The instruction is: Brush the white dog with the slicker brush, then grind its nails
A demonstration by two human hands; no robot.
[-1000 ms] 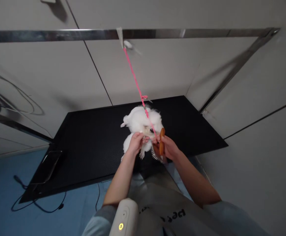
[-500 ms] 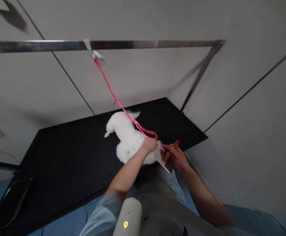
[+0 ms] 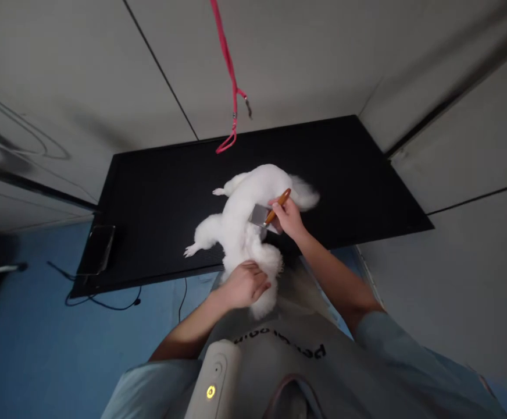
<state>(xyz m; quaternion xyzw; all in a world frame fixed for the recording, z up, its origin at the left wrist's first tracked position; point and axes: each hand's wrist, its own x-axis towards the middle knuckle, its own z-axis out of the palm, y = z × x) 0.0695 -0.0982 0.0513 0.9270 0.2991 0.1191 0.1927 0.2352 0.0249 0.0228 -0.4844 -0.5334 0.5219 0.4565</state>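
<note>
A white fluffy dog [image 3: 242, 203] lies on a black grooming table [image 3: 157, 186], its legs toward the left and its bushy tail at the far right. My left hand [image 3: 247, 284] is closed on the fur at its near end, by the table's front edge; the fingertips are partly hidden. In my right hand [image 3: 289, 220] is the orange-brown handle of a slicker brush [image 3: 277, 208]. The brush's flat metal head lies against the dog's near side; its bristles face away from me.
A pink leash [image 3: 226, 55] hangs above the table's back edge, with its small loop free of the dog. A dark tray-like object [image 3: 97, 250] sits at the table's left end, cables below it. A white device [image 3: 214, 378] shows at my chest.
The leash loop, earlier at the dog's near end, now hangs free at the back. The dog lies turned differently, and the brush has moved onto its side. My view has tilted downward.
</note>
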